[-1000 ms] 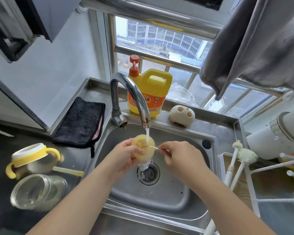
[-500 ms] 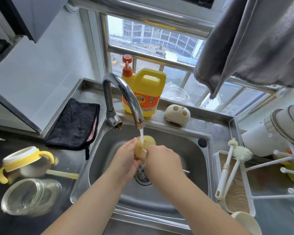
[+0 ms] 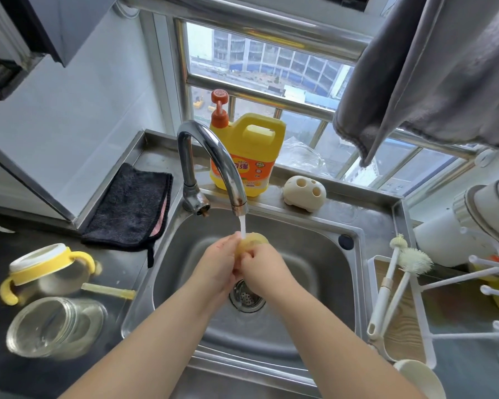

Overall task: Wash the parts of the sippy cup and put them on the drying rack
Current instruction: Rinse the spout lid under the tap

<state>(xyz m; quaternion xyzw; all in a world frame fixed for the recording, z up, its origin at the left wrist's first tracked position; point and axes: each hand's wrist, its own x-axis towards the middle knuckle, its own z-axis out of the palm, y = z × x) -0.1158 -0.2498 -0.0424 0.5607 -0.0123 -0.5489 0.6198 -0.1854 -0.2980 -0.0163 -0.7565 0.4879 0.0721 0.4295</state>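
- Yellow silicone part [image 3: 254, 240], one: a soft piece of the sippy cup, held in the water stream [image 3: 243, 226] under the tap [image 3: 213, 156] and over the sink [image 3: 314, 254], evidently so the rinse water runs straight to the drain [image 3: 247, 296].
- Left hand [image 3: 218, 264], one: its grip is curled round the near side of the part, steadying it beneath the flow.
- Right hand [image 3: 264, 269], one: fingers bent against the part from the other side; whether it pinches the part or some small tool I cannot tell, since the fingertips are hidden.
- Cup lid [image 3: 45, 264], one, yellow with two handles and a white top: lies on the dark table [image 3: 0, 378] left of the sink, probably waiting its turn.
- Straw [image 3: 108, 290], one, pale yellow: lies flat just beside the lid.
- Clear cup body [image 3: 51, 326], one: on its side, in front of the lid.
- Drying rack [image 3: 455, 280], one, white pegs: stands right of the sink, within reach for the washed parts.
- Bottle brushes [image 3: 398, 272], two: lean in the tray by the rack, heads up.
- Detergent jug [image 3: 247, 154], one, with pump, behind the tap.
- Dark cloth [image 3: 133, 205], one, folded at the sink's left edge.
- Cream holder [image 3: 304, 192], one, three holes visible, on the back ledge.
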